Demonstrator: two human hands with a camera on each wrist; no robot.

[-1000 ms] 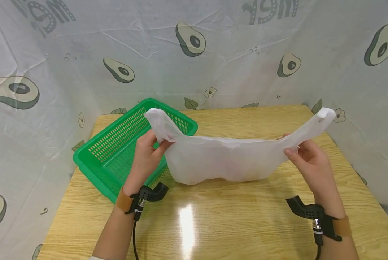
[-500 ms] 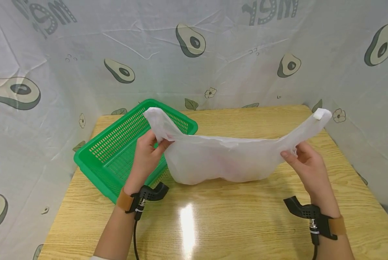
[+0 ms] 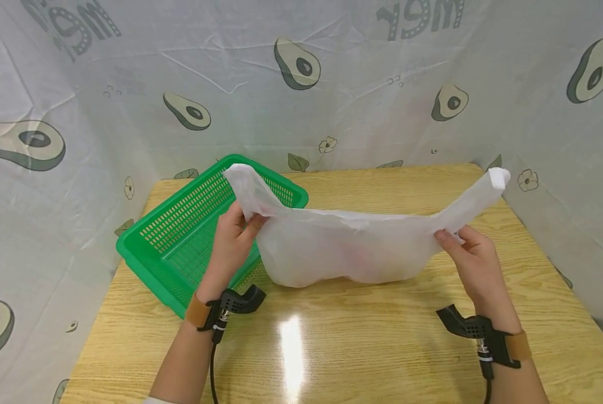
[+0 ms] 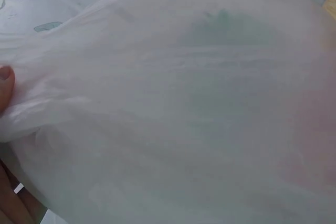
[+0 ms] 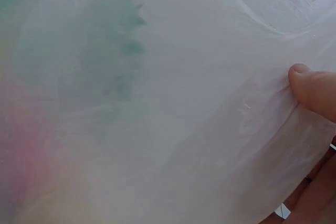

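A white, semi-transparent plastic bag (image 3: 351,247) is stretched wide over the table, its two handles sticking up at the sides. My left hand (image 3: 233,238) pinches the bag just below its left handle, thumb in front. At the other side my right hand (image 3: 473,258) pinches it below the right handle. Through the plastic, blurred green and pink patches show in both wrist views; what lies inside is hidden. The right thumb (image 5: 315,90) presses on the bag's near face, with the other fingers behind the plastic.
Behind and left of the bag, a green plastic basket (image 3: 155,224) with slotted walls stands on the wooden table (image 3: 362,348); the left hand and bag overlap it in the head view. A pale curtain (image 3: 362,101) printed with avocados hangs around the back and sides.
My right hand has shifted slightly left, and the right handle has swung inward with it. The left hand keeps its hold almost in place.
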